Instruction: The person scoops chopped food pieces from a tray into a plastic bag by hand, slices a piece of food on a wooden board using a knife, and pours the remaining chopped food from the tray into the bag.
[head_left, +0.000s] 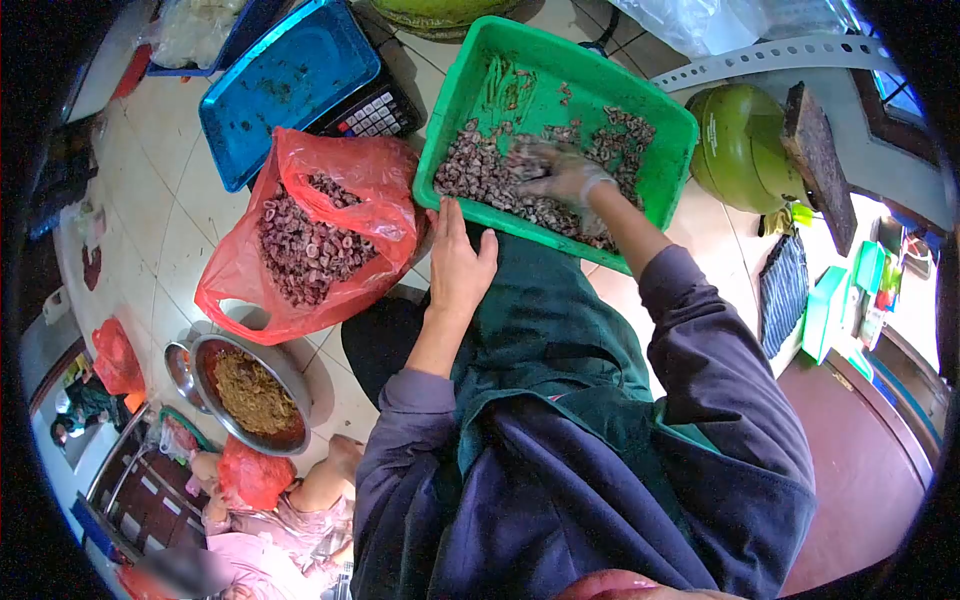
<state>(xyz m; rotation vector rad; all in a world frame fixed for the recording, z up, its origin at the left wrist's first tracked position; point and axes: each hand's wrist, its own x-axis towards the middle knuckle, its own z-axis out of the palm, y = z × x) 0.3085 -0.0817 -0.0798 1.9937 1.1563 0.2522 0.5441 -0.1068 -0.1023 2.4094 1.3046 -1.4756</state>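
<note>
A green plastic tub [455, 110] holds many small brown-purple chopped pieces [470, 165], with some green scraps near its far left corner. My right hand [550, 172], in a thin see-through glove, is down among the pieces; motion blurs its fingers. My left hand [460, 258] is bare. Its fingers lie stretched out against the tub's near left edge, with the thumb apart. Just left of that hand stands a red plastic bag [235, 270], its mouth open, full of similar purplish chopped pieces [310, 245], some ring-shaped.
Behind the bag is a scale with a blue tray [290, 80] and a keypad [375, 115]. A metal bowl of brown shredded food [250, 395] sits on the tiled floor, near a seated person [270, 540]. Green gas cylinders [745, 145] stand to the right and at the back.
</note>
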